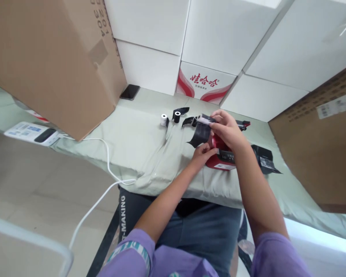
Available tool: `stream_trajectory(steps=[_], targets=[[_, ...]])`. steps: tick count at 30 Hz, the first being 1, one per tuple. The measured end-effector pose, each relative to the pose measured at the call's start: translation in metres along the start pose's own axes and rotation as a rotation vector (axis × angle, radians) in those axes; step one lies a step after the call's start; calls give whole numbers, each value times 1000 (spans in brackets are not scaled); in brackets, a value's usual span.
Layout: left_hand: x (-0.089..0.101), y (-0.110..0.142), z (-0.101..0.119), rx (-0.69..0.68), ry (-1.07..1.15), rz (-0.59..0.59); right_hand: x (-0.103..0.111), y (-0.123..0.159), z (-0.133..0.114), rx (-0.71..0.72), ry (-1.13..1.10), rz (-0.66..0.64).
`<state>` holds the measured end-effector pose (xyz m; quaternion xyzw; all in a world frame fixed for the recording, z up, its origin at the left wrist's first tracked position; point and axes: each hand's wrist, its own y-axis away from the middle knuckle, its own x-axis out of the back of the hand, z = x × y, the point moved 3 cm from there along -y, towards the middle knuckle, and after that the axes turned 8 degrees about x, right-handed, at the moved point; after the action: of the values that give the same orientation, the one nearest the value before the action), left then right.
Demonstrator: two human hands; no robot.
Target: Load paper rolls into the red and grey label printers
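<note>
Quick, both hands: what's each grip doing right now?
Left hand: touching the red device at its left side; whether it's closed on it can't be told.
Right hand: closed, holding a roll.

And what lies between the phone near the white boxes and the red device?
The head view shows small rolls with black strips there, on the pale green cloth.
</note>
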<state>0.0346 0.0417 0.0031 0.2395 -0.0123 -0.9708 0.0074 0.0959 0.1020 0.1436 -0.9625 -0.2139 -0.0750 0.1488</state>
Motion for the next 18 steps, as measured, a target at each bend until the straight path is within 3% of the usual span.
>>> stream_trajectory(steps=[4,7,12,18], targets=[[0,1,-1,52,61,-28,33,40,-1,-43,-145,241],[0,1,1,18,14,-37,54,64,5,-41,-203,332],[2,1,2,21,-12,-33,76,88,15,-8,-169,324],[2,3,3,43,-23,-7,79,102,19,68,-42,279]])
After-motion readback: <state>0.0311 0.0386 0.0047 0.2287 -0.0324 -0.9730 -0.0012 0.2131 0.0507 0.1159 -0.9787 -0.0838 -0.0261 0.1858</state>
